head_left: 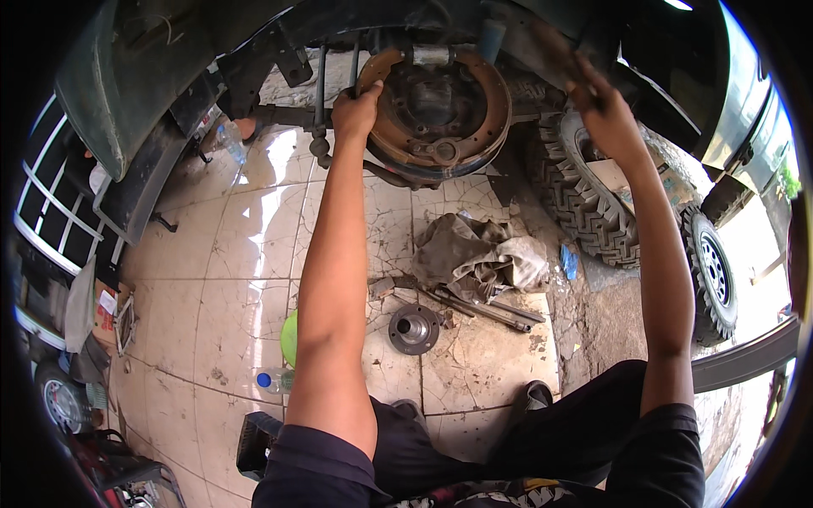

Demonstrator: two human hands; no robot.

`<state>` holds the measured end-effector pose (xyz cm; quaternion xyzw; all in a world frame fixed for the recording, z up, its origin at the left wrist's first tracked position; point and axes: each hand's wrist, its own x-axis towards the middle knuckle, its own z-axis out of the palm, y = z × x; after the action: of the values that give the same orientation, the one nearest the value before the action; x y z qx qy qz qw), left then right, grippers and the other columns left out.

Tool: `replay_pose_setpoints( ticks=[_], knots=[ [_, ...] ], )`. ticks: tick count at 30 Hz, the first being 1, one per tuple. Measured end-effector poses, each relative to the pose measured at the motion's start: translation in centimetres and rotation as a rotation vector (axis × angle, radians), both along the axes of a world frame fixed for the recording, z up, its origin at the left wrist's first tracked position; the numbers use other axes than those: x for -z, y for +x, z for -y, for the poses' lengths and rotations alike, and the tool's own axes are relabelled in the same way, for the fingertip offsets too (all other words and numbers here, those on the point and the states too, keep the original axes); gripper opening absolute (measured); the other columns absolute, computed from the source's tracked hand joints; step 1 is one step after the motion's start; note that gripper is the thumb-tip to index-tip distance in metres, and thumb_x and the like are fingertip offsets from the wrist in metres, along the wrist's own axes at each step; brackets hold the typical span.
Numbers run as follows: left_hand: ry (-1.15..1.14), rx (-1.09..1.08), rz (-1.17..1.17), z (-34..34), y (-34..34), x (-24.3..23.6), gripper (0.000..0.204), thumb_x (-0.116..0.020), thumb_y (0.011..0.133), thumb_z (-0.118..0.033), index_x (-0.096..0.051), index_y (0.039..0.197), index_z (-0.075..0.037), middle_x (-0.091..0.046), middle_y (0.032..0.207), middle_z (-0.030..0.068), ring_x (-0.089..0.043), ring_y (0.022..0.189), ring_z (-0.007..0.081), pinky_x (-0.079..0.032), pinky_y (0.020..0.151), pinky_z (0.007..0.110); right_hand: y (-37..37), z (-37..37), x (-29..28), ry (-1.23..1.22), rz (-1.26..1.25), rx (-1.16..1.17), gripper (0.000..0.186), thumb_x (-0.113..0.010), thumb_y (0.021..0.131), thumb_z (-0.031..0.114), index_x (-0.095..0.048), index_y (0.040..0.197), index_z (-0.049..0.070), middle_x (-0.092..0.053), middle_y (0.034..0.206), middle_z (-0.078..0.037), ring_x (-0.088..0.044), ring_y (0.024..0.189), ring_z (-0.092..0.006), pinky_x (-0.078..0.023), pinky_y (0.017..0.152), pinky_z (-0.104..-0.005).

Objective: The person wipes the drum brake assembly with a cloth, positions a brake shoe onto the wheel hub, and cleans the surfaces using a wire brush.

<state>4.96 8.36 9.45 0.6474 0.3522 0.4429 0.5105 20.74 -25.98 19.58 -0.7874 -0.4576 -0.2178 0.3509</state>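
A rusty round drum brake assembly point(500, 108) with curved brake shoes point(385, 124) is mounted on an axle under a vehicle. My left hand point(356, 112) grips its left edge, thumb on the front of the shoe and fingers out of sight behind. To the right of the assembly, my raised right hand point(611, 123) is smeared by motion. Its fingers seem closed round a dark, blurred, long object point(552, 49) whose kind I cannot make out. Below on the tiles lie a flanged metal wheel hub point(414, 328), a crumpled grey cloth point(474, 254) and metal bar tools point(495, 311).
A large knobby tyre point(584, 199) lies close by on the right, with a wheel point(713, 267) beyond it. Dark body panels point(135, 76) hang at the upper left. A plastic bottle point(273, 380) and a green round thing point(290, 339) are beside my left arm.
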Motion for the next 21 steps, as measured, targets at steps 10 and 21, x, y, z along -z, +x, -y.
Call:
replay_pose_setpoints(
  ticks=[10,21],
  knots=[
    [0.723,-0.415,-0.145,3.0,0.0,-1.2,0.054,-0.072,0.080,-0.034,-0.056,0.118,0.002,-0.058,0.111,0.0221,-0.056,0.104,0.0442,-0.046,0.088,0.050,4.6,-0.6,7.5,0.255,-0.720,-0.077,0.041,-0.070,0.087,0.036,-0.058,0.100,-0.001,-0.054,0.070,-0.002,-0.054,0.056,-0.0102,-0.045,0.049,-0.0251],
    [0.800,-0.016,0.138,9.7,2.0,-4.5,0.015,-0.068,0.084,-0.011,-0.067,0.099,-0.006,-0.069,0.084,0.0064,-0.068,0.077,0.0198,-0.053,0.069,0.031,4.1,-6.1,9.8,0.565,-1.016,-0.324,0.040,-0.075,0.085,0.025,-0.051,0.106,0.000,-0.062,0.095,-0.009,-0.065,0.078,-0.0143,-0.054,0.068,-0.0285]
  ],
)
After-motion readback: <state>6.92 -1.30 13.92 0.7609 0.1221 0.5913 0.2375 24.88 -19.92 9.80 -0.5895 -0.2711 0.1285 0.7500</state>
